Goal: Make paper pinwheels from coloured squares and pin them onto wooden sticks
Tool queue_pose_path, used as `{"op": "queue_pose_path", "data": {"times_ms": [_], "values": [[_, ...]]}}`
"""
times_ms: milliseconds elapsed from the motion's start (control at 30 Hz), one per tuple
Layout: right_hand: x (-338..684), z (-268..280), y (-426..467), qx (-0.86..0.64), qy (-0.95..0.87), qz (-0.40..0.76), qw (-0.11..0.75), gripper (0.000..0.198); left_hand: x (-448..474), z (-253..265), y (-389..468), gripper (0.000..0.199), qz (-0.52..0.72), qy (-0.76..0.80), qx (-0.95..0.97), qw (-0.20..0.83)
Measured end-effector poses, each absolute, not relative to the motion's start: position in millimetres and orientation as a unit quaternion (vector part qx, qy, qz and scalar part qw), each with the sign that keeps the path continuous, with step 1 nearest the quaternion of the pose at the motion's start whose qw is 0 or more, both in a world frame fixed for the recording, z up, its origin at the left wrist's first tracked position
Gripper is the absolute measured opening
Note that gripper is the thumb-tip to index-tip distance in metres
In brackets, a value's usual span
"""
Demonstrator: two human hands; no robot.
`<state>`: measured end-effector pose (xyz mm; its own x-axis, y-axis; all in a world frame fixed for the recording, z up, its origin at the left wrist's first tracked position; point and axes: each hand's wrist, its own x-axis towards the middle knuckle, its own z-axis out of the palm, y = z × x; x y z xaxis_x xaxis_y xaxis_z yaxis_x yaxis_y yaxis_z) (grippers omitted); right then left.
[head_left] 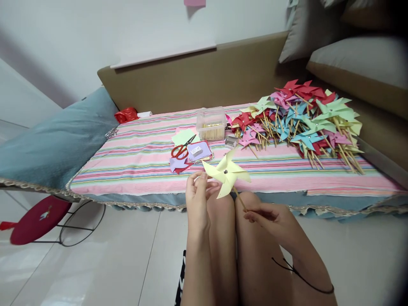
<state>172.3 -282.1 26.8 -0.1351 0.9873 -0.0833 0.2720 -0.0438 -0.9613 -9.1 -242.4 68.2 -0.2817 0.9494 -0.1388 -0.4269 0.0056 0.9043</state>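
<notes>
A pale yellow paper pinwheel (234, 172) on a thin wooden stick is held up over my knees, with a small round fastener at its centre. My right hand (266, 216) pinches the lower end of the stick between thumb and fingers. Beside the pinwheel's left blades is my left hand (199, 195), its fingers loosely bent and apart; whether the fingertips touch the paper I cannot tell. Beyond it lie red-handled scissors (181, 151), a stack of coloured paper squares (204, 148) with a small white box (196, 151) on top, and purple and red paper pieces (178, 165).
A clear plastic box (211, 117) holds many wooden sticks. To its right is a large pile of finished pinwheels (296, 119). A small grey box (231, 141) sits between them. The striped cloth (127, 170) covers the seat. A red stool (41, 219) stands on the floor at left.
</notes>
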Motion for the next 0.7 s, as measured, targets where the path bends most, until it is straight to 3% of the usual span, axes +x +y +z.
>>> {"op": "queue_pose_path", "data": {"times_ms": [233,500,700], "values": [[177.3,31.5,-286.5,-0.533,-0.607,0.459,0.371,0.019,-14.9,63.5,-238.1,0.030,0.647,0.491,0.288,0.507],[179.1,25.5,-282.3,-0.546,-0.591,0.490,0.335,0.024,-15.2,62.9,-245.0,0.036,0.529,0.509,0.326,0.596],[175.9,27.9,-280.2,-0.531,-0.603,0.501,0.321,0.025,-6.7,63.5,-246.2,0.041,0.522,0.486,0.334,0.616]]}}
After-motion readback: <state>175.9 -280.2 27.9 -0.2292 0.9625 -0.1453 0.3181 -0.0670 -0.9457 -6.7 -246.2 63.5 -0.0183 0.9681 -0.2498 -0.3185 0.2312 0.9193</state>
